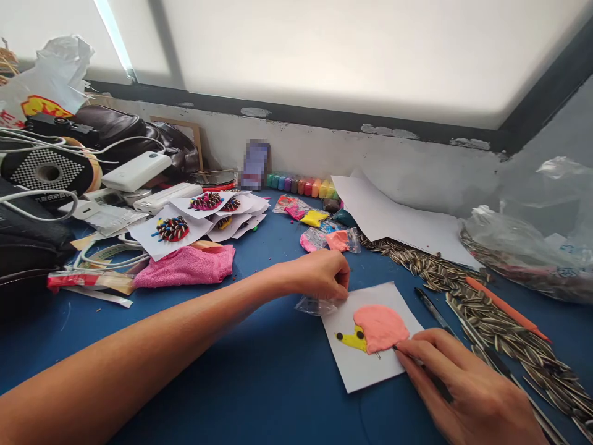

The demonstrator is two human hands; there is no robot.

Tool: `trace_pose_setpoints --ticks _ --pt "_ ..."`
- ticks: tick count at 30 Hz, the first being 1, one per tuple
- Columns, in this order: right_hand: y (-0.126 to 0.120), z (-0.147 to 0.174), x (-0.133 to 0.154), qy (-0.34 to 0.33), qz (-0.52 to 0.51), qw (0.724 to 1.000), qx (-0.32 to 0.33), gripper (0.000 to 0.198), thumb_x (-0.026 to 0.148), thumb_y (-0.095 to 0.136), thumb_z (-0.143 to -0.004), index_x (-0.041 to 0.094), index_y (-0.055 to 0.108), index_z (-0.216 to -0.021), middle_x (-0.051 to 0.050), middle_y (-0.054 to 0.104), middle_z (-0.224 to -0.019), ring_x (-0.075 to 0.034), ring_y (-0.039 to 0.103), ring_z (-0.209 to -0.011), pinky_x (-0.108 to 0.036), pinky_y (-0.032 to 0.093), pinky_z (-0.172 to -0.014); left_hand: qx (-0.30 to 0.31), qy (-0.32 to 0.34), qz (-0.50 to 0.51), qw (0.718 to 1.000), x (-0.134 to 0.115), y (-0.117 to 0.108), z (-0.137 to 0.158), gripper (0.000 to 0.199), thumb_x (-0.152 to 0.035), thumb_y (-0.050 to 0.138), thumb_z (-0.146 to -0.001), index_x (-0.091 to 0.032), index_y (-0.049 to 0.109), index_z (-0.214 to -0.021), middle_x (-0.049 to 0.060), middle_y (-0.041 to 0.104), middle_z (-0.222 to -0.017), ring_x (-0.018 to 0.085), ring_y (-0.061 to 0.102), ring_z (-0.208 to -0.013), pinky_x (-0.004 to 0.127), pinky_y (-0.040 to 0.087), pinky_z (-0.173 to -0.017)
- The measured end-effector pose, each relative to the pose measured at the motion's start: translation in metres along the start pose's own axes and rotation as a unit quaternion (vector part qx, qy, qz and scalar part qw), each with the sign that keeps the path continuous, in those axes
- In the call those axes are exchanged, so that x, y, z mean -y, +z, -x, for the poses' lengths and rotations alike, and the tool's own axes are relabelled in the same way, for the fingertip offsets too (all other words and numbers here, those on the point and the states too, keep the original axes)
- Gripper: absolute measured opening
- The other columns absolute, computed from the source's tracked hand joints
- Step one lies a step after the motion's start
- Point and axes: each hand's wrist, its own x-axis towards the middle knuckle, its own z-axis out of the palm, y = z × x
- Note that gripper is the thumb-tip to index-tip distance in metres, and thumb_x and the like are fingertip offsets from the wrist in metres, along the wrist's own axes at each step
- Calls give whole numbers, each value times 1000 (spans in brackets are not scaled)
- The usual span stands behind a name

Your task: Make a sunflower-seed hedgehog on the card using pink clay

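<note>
A white square of paper (345, 364) lies on the table with a clay hedgehog on it. Its body is flattened pink-orange clay (382, 327); its snout is yellow clay (356, 342), with black dots for eye and nose. Short dark strokes show under the body. My right hand (463, 383) is closed around a slim black pen (395, 348), mostly hidden by the fingers, its tip at the body's lower right edge. My left hand (324, 275) is curled at the paper's upper left edge, fingertips down; what they hold, if anything, is hidden. A clear plastic bag (315, 306) lies beneath it.
Sunflower seeds (504, 327) spread along the right, with a black pen (435, 312) and an orange pen (507, 307) among them. Clay packets (315, 217), white sheets (393, 216) and a clay row (301, 185) stand behind. Finished cards (171, 238) and a pink cloth (189, 266) lie left.
</note>
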Motion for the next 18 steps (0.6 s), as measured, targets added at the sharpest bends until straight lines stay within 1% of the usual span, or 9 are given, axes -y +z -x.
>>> trace_pose_setpoints --ticks 6,8,13,16,18 --pt "-1 4 -2 0 7 999 31 16 24 45 -98 23 59 -90 -1 63 -85 -11 66 -67 -21 49 -61 3 2 -1 1000 -1 -1 2 9 -18 58 -68 -14 64 -74 1 66 -73 13 57 -65 21 39 -51" --pt "-1 5 -2 2 5 1000 29 18 23 44 -98 23 60 -91 -2 63 -85 -11 65 -67 -22 49 -61 3 -1 -1 1000 -2 -1 2 9 -18 58 -68 -15 64 -74 1 65 -73 12 57 -65 20 39 -51" --pt "0 6 -2 -19 14 1000 14 17 21 44 -98 21 61 -93 -2 62 -85 -11 65 -67 -23 49 -63 5 -5 -2 1000 -3 -2 2 10 -19 58 -68 -15 64 -75 1 65 -73 12 57 -65 20 39 -51" --pt "-1 7 -1 -35 32 999 2 24 22 40 -99 20 63 -92 -3 64 -84 -12 66 -69 -22 50 -63 6 -5 -3 1000 -3 -2 2 9 -19 58 -69 -15 64 -75 1 66 -74 12 57 -66 21 39 -52" --pt "-2 9 0 -43 50 998 -1 26 23 39 -99 20 64 -94 -4 65 -86 -12 67 -69 -22 51 -61 7 -4 1 1000 -3 -2 3 9 -19 58 -69 -15 63 -75 1 65 -74 12 57 -67 21 39 -52"
